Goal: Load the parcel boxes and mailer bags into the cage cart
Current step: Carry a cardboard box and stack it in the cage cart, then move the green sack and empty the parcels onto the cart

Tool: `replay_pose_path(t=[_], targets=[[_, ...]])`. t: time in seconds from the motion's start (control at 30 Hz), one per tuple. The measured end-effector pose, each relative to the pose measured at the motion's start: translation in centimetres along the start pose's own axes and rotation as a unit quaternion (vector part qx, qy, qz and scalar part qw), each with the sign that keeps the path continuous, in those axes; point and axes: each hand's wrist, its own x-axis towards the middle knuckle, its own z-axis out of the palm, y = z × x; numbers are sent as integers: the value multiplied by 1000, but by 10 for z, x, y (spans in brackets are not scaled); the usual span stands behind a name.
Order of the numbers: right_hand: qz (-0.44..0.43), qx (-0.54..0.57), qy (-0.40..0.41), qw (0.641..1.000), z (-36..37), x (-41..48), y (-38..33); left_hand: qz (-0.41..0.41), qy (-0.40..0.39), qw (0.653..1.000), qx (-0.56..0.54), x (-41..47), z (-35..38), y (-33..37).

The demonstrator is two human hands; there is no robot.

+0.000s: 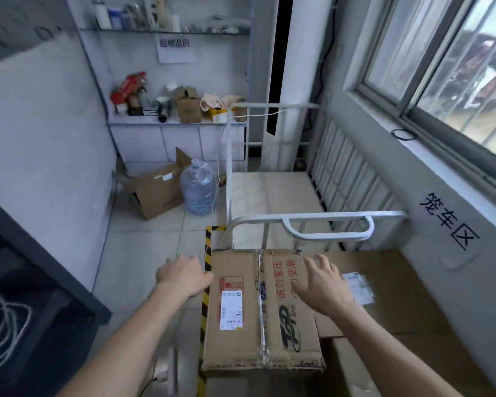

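Observation:
A taped brown parcel box (249, 333) with red print and a white label lies in front of me, on top of other cartons. My left hand (184, 275) is at the box's left edge, fingers relaxed and touching its side. My right hand (322, 283) rests flat on the box's top right, fingers spread. A larger brown box (398, 296) with a white label lies to the right, partly under it. The white cage cart (298, 222) stands just beyond, its floor bare and its near rail right above the box's far edge.
A water jug (198, 191) and an open carton (155, 193) stand on the floor left of the cart. Yellow-black tape (206, 282) marks the floor. A dark counter (40, 282) is at left, a windowed wall at right, cluttered shelves (178, 110) behind.

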Motion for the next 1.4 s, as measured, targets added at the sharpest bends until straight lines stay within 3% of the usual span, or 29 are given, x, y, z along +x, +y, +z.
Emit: replay_pose_path(t=[0.1,0.4,0.7,0.9,1.0,1.4], targets=[[-5,58,40,998,-22,-23,2,-6,41,999,-15,-21,-28,-13],[-43,37,125,991,-91,-65,-34,-29,131,990,-33,-71,-84,-23],[-58,-32,112,991,-110,-77,-92,-30,194,980,-30,-95,-113,-68],[-87,-32,96,991,-104,-83,-157,-21,183,976,-112,-120,-109,-135],[-118,-26,89,989,-96,-90,-192,-31,190,976,-101,-130,-103,-176],[-297,-62,59,951,-76,-140,-376,-232,198,947,-96,-227,-65,-372]])
